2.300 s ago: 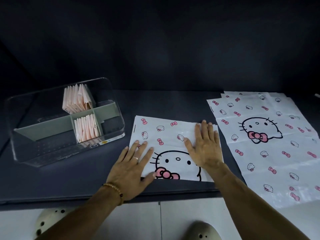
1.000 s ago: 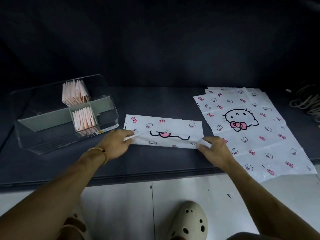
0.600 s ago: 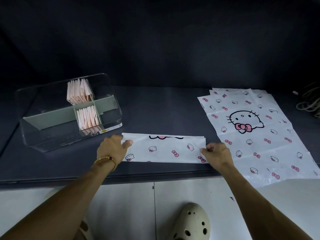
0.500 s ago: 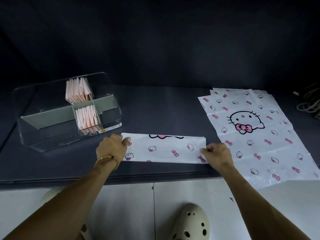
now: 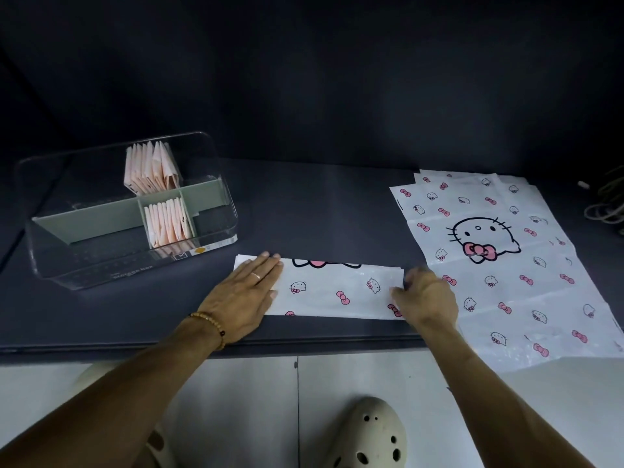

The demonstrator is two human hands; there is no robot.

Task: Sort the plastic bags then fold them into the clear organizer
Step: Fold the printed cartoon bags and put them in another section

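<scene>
Right hand (image 5: 426, 298) fingertips hidden at folded bag (image 5: 337, 288) right edge, can't tell grip. Left hand (image 5: 243, 295) flat, fingers straight together, pressing bag's left end; bag spans between hands.

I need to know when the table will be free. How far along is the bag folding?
Done: two bunches of folded pink bags stand in the clear organizer. In hand: one cat-print bag lies folded into a strip; the left hand presses its left end flat, the right hand pinches its right end. Left: finishing that strip, plus the stack of flat bags on the right, and the organizer has empty sections.
</scene>
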